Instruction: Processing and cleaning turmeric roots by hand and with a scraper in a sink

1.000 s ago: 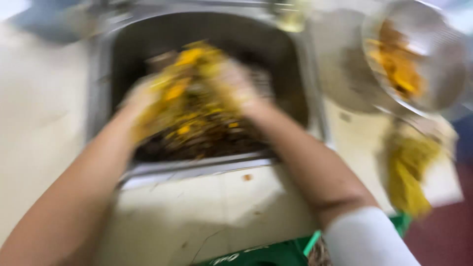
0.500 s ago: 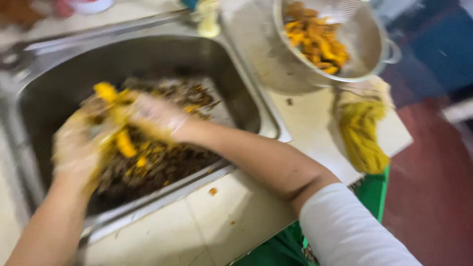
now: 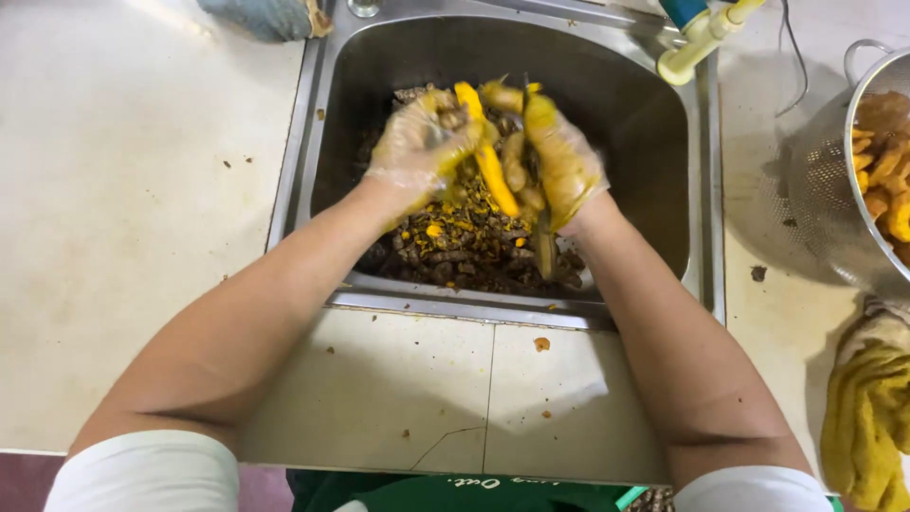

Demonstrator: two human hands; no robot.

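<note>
Holding a long yellow root (image 3: 490, 161) between them, the two hands are up over the steel sink (image 3: 664, 123). The left hand (image 3: 417, 147) is closed around the root in a thin see-through glove stained yellow. The right hand (image 3: 561, 161) wears the same kind of glove and is closed too, on the root and on a thin blade-like tool (image 3: 543, 237) that points down toward the sink floor; what kind of tool it is cannot be told. Under the hands, a pile of brown peels and roots (image 3: 464, 246) covers the bottom of the sink. A metal strainer bowl (image 3: 815, 190) with peeled orange pieces (image 3: 886, 161) sits on the pale worktop (image 3: 142, 237) to the right of the sink. A yellow cloth (image 3: 867, 417) lies on the worktop to the right of the sink, nearer the person than the bowl. A white tap (image 3: 697, 43) sticks out over the sink's far right corner.
</note>
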